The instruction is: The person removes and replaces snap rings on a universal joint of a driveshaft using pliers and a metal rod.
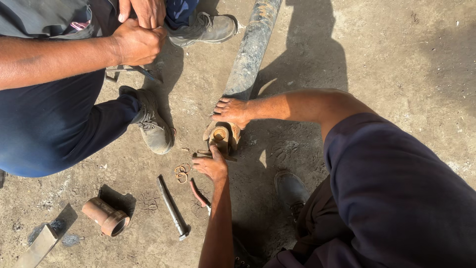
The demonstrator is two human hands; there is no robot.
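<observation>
On the concrete floor (396,59) a long grey drive shaft (250,49) lies pointing away from the camera, and its rusty yoke end (220,135) sits between the person's two hands. The right hand (232,111) rests on top of the shaft just where the tube meets the yoke, fingers curled down over it in a loose grip. The left hand (212,166) reaches up from below and touches the near face of the yoke with its fingertips, the fingers bent but not wrapped round anything. Just left of that hand lie a few small rusty rings (181,172), and near the wrist a pair of red-handled pliers (199,193) and a long steel bar (172,207). Farther left a rusty flanged sleeve (106,216) lies on its side. A co-worker in dark trousers squats opposite, both hands (139,34) clasped together above a grey boot (153,126).
</observation>
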